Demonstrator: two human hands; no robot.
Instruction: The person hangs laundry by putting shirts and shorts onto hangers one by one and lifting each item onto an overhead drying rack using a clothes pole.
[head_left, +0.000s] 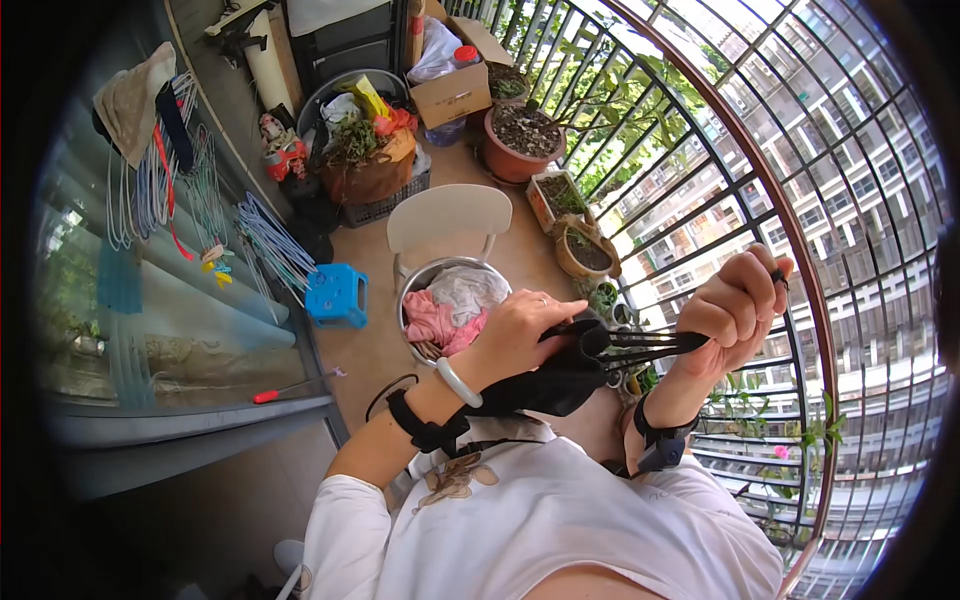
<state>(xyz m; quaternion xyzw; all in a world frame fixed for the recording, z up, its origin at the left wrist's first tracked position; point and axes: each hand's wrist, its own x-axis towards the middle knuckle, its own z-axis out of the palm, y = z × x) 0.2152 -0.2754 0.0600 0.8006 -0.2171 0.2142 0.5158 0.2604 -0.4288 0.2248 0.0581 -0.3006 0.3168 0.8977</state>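
Note:
A black garment with thin straps (548,388) is stretched between my two hands in front of my chest. My left hand (522,332) grips its bunched body, thumb underneath and index finger pointing out to the right. The raised right hand (735,305) is closed in a fist around the straps, pulling them taut to the right. Just beyond my left hand, a metal basin (403,300) holds a pink cloth (440,318) and a whitish cloth (462,293). It rests on a pale chair (450,212), whose seat is mostly hidden.
Black railings (690,215) run along the right, with potted plants (522,140) at their foot. Hangers (270,240) hang on the left above a blue stool (337,296). A red-handled stick (290,390) juts out at left. A cardboard box (452,97) stands behind.

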